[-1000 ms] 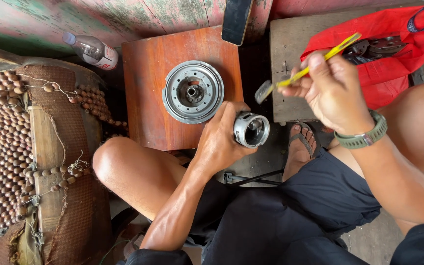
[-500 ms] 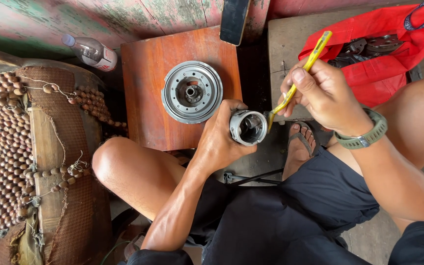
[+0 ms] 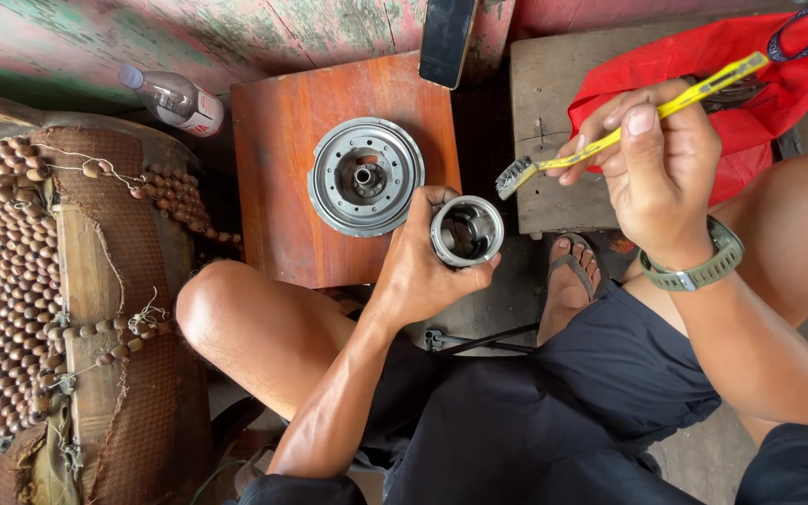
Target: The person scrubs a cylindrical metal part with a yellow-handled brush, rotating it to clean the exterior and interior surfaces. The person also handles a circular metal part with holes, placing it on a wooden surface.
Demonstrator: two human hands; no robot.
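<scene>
Lifted clear of the short silver metal cylinder (image 3: 467, 230) our left hand (image 3: 423, 266) grips, our right hand (image 3: 656, 164) pinches the yellow-handled wire brush (image 3: 610, 140); brushing continues, we judge.

The left hand (image 3: 423, 266) gripped a hollow metal cylinder (image 3: 467, 231), dull grey with a brighter rim. The right hand (image 3: 656, 168) held a brush (image 3: 628, 126) with a glossy yellow plastic handle and stiff greyish bristles. At upper centre, a matt grey metal disc (image 3: 367, 175) lay on a smooth, reddish varnished wooden stool (image 3: 278, 168). At upper right, a red bag (image 3: 759, 70) of slightly shiny fabric sat on a rough, weathered wooden bench (image 3: 554, 103). On the left, brown wooden beads (image 3: 2, 281) covered coarse woven cloth.
</scene>
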